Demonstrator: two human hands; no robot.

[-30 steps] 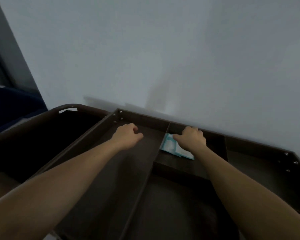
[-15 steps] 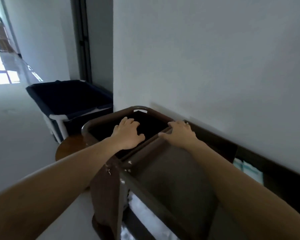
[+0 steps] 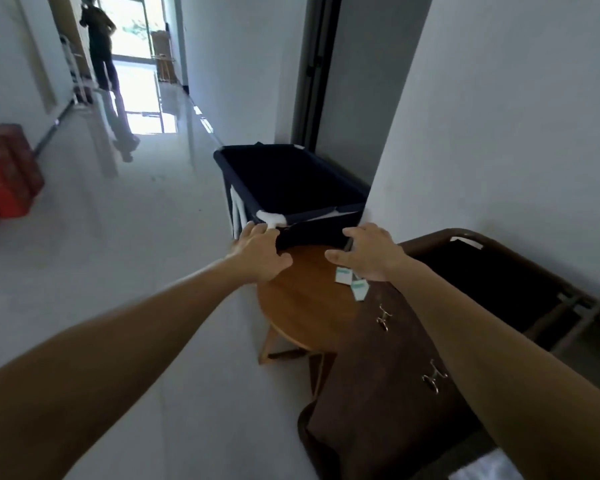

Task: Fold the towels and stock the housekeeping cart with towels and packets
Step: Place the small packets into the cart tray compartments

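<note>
My left hand and my right hand reach forward side by side with spread fingers, holding nothing, above a round wooden stool. Two small white-and-teal packets lie on the stool just under my right hand. The brown housekeeping cart stands at the right against the wall, and its brown side bag with metal hooks hangs toward me. Something white and blurred, perhaps towels, shows low in the cart at the bottom edge.
A dark navy laundry bin on a white frame stands just beyond the stool, beside a door frame. The glossy corridor floor stretches left. A red box sits by the left wall, and a person stands far down the corridor.
The view has swung left from the cart's top compartments to the corridor. Both hands left the cart tray, crossed its end rail, and now hover over the stool and packets.
</note>
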